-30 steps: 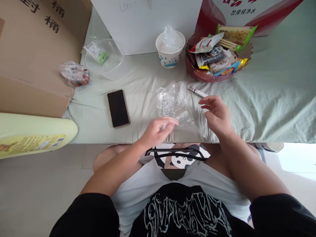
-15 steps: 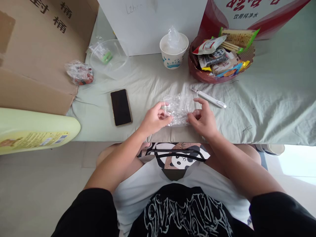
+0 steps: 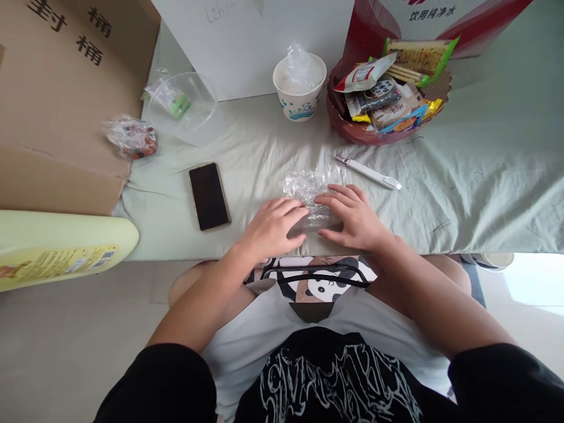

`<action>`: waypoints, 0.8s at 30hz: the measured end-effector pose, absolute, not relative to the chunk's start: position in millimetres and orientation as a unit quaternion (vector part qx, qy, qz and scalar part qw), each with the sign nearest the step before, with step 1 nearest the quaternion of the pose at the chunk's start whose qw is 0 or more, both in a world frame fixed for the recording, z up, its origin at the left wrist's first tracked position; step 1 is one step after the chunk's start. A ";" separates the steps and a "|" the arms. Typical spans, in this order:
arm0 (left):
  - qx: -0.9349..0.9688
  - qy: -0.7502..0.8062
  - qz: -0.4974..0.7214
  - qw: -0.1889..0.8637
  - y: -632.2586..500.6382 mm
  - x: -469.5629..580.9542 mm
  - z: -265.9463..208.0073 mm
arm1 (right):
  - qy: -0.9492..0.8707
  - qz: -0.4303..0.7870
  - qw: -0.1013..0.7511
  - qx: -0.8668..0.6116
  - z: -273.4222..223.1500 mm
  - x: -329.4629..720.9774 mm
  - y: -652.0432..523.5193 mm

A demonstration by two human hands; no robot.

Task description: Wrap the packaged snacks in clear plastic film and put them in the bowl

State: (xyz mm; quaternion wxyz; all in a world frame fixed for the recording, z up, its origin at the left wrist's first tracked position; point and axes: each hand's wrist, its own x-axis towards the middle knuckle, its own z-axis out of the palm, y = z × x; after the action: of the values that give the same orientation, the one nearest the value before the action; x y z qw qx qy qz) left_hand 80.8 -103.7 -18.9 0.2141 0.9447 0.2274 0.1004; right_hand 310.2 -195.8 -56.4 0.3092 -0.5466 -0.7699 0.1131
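Observation:
A crumpled sheet of clear plastic film [image 3: 315, 181] lies on the cloth-covered table in front of me. My left hand [image 3: 277, 225] rests on its near left part, palm down, fingers stretched out and thumb apart. From the other side my right hand [image 3: 350, 216] lies over the film's near right part, its fingers spread. Neither hand grips the film, and both cover some of it. Just beyond my right hand is a white utility knife [image 3: 369, 173]. Left of my left hand lies a black phone [image 3: 209, 196].
Behind the film stand a paper cup [image 3: 300, 106] with clear plastic in it and a red basket [image 3: 352, 134] of packaged snacks. Further left are a clear plastic bowl [image 3: 183, 111], a wrapped reddish item [image 3: 141, 141], a cardboard box [image 3: 66, 117] and a yellow-green container [image 3: 88, 229].
Both hands have gone from fingers curled at the film's sides to flattened fingers over its near part, closer together. The view has shifted slightly.

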 end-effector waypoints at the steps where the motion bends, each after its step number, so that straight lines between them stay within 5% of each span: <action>1: 0.937 0.246 0.096 0.227 -102.2 79.4 -19.9 | -0.774 0.129 0.292 -0.547 -58.0 311.0 -196.1; 8: 0.812 0.390 0.187 0.393 -88.7 79.4 -20.9 | -0.703 0.190 0.348 -0.591 -56.7 307.2 -194.3; 12: 0.813 0.384 0.178 0.401 -87.8 84.3 -22.6 | -0.565 0.248 0.399 -0.679 -48.4 303.1 -192.5; 17: 0.782 0.430 0.212 0.399 -82.5 89.0 -36.5 | -0.566 0.057 0.470 -0.674 -44.8 305.7 -193.2; 24: 0.824 0.423 0.230 0.300 -75.3 101.7 -41.7 | -0.726 0.081 0.282 -0.622 -53.2 299.7 -190.6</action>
State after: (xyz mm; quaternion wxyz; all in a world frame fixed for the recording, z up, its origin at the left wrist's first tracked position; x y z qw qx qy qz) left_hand 101.7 -75.3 -41.7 0.3002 0.8236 0.4229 0.2297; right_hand 299.7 -190.6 -53.2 0.2825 -0.6221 -0.7257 0.0813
